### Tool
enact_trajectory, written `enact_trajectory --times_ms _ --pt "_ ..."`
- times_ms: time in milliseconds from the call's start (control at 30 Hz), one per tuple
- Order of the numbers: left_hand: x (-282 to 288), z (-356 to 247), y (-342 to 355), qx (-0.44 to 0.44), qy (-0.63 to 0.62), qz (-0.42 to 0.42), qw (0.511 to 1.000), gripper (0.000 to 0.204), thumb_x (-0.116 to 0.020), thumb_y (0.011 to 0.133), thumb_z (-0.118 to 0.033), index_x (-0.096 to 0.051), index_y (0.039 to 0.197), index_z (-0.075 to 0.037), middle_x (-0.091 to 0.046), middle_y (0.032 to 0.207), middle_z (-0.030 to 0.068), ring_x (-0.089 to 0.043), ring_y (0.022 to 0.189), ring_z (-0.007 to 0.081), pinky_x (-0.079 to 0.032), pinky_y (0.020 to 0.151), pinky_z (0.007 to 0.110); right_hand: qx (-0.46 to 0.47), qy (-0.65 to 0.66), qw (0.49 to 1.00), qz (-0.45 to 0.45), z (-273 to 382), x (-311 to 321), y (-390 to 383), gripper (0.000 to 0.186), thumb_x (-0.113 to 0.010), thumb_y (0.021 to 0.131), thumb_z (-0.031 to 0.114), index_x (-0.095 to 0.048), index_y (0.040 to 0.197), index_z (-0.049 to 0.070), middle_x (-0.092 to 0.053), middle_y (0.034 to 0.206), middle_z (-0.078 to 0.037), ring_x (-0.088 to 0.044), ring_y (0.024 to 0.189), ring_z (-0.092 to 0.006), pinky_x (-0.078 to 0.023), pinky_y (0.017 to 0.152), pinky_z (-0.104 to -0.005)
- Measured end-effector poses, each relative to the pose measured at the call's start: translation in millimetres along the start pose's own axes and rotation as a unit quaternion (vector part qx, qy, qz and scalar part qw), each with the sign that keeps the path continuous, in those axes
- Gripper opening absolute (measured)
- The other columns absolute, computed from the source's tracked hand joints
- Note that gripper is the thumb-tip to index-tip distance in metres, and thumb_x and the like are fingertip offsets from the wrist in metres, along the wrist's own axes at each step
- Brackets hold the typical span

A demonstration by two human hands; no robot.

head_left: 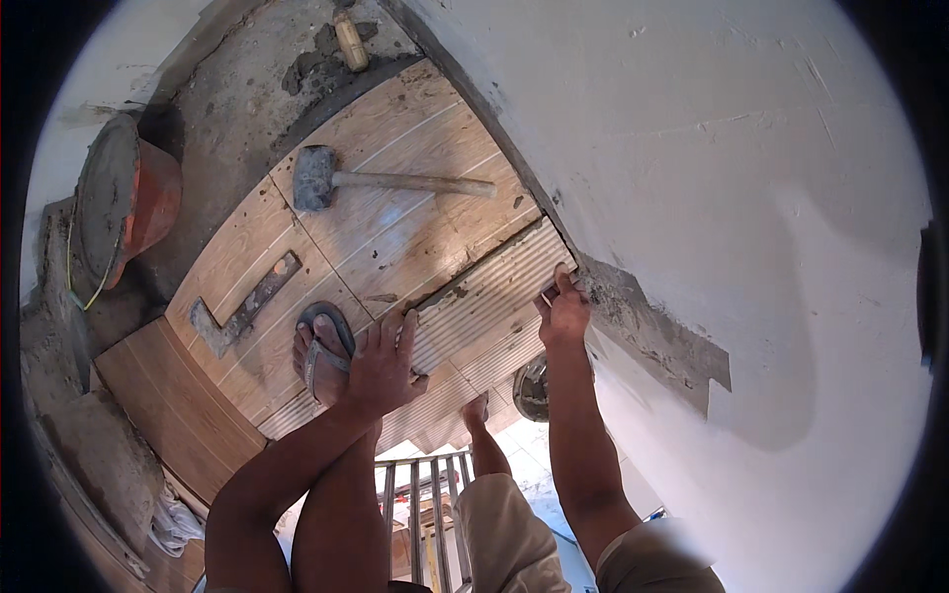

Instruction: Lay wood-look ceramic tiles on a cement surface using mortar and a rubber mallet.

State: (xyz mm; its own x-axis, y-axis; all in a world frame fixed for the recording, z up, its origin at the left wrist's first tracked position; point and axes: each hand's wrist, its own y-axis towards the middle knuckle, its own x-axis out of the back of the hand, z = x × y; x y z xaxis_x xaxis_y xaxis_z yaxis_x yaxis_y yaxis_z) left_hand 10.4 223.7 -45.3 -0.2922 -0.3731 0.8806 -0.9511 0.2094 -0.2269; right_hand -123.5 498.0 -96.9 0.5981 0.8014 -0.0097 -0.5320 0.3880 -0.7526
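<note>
A wood-look stair tile with a ridged front strip (494,287) lies along the step edge, with a dark gap between it and the wood-look tiles (415,237) behind. My left hand (381,366) rests at its left end, fingers stretched and apart, beside my sandalled foot (326,351). At the tile's right end, close to the wall, my right hand (565,311) has its fingers curled on the corner; their undersides are hidden. Beyond my hands, a rubber mallet (395,182) with a wooden handle lies on the tiles. To the left is a mortar-stained metal square (259,301).
An orange tub (156,203) leans at the left. A wooden-handled tool (350,42) lies on rough concrete at the back. The white wall (732,198) bounds the right. Below are a dark bucket of mortar (532,387), lower steps and a metal railing (435,509).
</note>
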Motion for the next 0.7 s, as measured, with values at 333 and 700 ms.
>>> enact_trajectory --times_ms 333,700 --pt "0.5 0.6 -1.5 0.004 0.023 0.018 1.000 0.109 -0.085 0.065 -0.044 -0.038 0.153 0.001 -0.048 0.143 0.0226 -0.053 0.121 0.0393 -0.044 0.101 0.050 0.008 -0.044 0.999 -0.009 -1.2 2.9 3.5 0.023 -0.078 0.094 0.031 -0.064 0.094 0.014 -0.065 0.089 0.001 -0.066 0.083 -0.0161 -0.059 0.076 -0.0394" --pt "1.3 3.5 -2.5 -0.009 0.017 0.014 1.000 0.110 -0.086 0.066 -0.045 -0.038 0.154 0.001 -0.046 0.145 0.0224 -0.052 0.125 0.0387 -0.043 0.103 0.050 0.118 -0.191 0.974 -0.043 -5.4 -3.4 3.0 0.036 -0.079 0.093 0.039 -0.061 0.091 0.008 -0.066 0.082 -0.004 -0.066 0.064 -0.0154 -0.058 0.052 -0.0320"
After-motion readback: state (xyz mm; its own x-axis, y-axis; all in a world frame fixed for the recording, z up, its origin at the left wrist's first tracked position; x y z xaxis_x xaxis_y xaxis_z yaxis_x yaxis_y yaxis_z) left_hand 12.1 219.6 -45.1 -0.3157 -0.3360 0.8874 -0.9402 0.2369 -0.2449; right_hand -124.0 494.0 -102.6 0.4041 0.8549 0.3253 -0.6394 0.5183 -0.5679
